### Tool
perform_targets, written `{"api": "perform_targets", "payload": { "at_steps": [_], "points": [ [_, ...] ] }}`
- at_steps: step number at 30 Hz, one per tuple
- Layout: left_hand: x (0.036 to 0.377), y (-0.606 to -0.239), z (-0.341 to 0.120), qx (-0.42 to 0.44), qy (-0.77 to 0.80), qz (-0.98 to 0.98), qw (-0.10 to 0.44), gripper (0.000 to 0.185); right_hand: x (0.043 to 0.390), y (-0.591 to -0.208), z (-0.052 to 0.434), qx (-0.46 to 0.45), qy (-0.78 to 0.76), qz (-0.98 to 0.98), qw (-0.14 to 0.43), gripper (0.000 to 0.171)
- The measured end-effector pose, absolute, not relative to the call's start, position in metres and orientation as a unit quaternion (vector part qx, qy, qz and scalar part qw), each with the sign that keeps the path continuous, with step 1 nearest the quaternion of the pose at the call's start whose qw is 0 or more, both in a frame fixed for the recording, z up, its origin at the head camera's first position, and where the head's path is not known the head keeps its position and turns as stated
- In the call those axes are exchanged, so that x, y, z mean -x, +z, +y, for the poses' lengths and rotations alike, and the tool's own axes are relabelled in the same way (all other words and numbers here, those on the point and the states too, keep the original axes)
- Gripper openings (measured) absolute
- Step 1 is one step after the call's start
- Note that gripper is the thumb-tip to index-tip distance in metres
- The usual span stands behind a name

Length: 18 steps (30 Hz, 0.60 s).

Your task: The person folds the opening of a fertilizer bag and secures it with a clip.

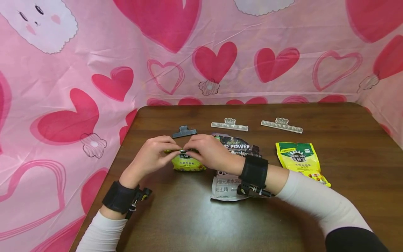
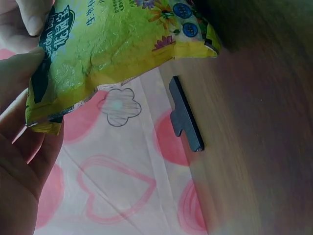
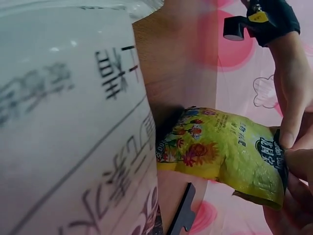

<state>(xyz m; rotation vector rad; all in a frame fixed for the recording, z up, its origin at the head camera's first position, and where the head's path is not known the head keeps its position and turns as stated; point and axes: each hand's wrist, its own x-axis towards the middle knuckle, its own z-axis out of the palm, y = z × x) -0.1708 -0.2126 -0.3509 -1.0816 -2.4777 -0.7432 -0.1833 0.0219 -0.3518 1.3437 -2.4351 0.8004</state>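
Near the table's left edge, left hand (image 1: 151, 155) and right hand (image 1: 209, 152) pinch the yellow packet (image 1: 186, 163).

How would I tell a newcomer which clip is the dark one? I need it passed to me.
On the brown table, three clips lie in a row near the far edge. The dark clip is the leftmost, just beyond the left hand and right hand pinching the yellow packet. It is short and grey-black; the others, pale clip and second pale clip, are long.

The dark glossy plastic snack bag (image 1: 237, 145) carries white letters "POWER". The white plastic pouch (image 1: 224, 187) under it shows the black Chinese characters "松土精". Other prints are too small to read.
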Motion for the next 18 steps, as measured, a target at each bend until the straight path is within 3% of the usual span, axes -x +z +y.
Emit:
{"api": "perform_targets", "payload": {
  "at_steps": [8, 18],
  "points": [
    [0.1713, -0.3525, -0.2110, 0.378, -0.276, -0.870, 0.152, 0.015, 0.1840, -0.3536, 0.0161, -0.449, 0.265, -0.841, 0.147, 0.011],
    [0.1720, -0.3540, -0.2132, 0.390, -0.301, -0.857, 0.149, 0.017, 0.1845, -0.3540, 0.0139, -0.454, 0.280, -0.835, 0.135, 0.010]
  ]
}}
